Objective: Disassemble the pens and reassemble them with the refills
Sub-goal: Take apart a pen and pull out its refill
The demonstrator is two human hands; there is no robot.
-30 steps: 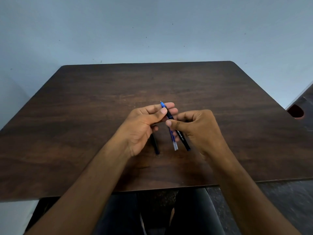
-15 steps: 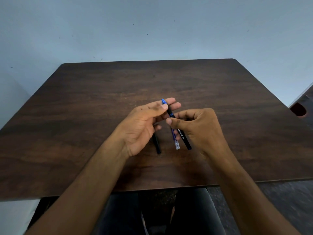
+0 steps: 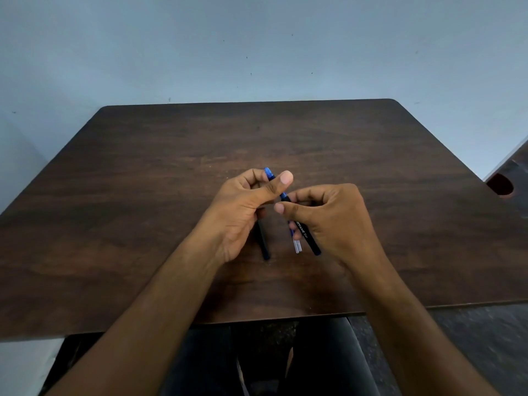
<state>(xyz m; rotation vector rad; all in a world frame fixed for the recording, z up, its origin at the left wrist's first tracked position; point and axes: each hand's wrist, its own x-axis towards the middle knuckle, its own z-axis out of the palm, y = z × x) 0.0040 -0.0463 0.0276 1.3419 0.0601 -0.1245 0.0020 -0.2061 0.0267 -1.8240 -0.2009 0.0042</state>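
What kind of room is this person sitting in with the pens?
Probably a plain room at home or in a classroom; hard to say which. You can see a dark wooden table, a bare pale blue wall behind it, and a dark floor below.

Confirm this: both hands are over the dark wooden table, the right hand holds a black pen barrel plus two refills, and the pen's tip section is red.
One detail is wrong: the tip section in the head view is blue, not red. The rest stands.
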